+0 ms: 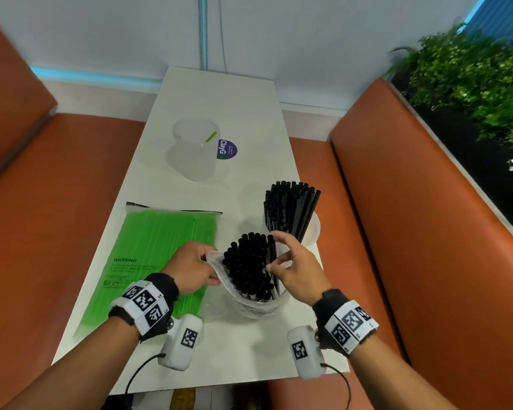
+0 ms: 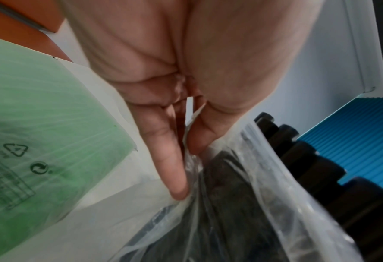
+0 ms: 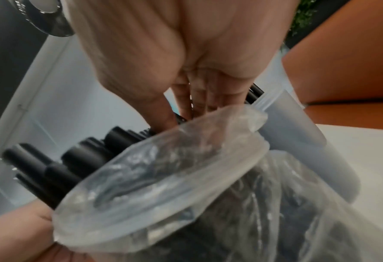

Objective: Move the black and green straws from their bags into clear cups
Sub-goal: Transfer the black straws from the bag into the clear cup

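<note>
Two hands, left hand [image 1: 193, 267] pinching bag [image 1: 219, 270]

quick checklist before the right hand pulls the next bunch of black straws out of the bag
1. Left hand pinches the clear bag rim, holding it open: ok.
2. Right hand has fingers at the black straws in the bag; firm grip on a bunch: cannot tell.
3. Straw tops stand clear of the bag mouth: ok.
4. Cup with black straws upright beside the bag: ok.
5. Room left in that cup: cannot tell.
6. Green straw bag lies flat to the left, out of the path: ok.
</note>
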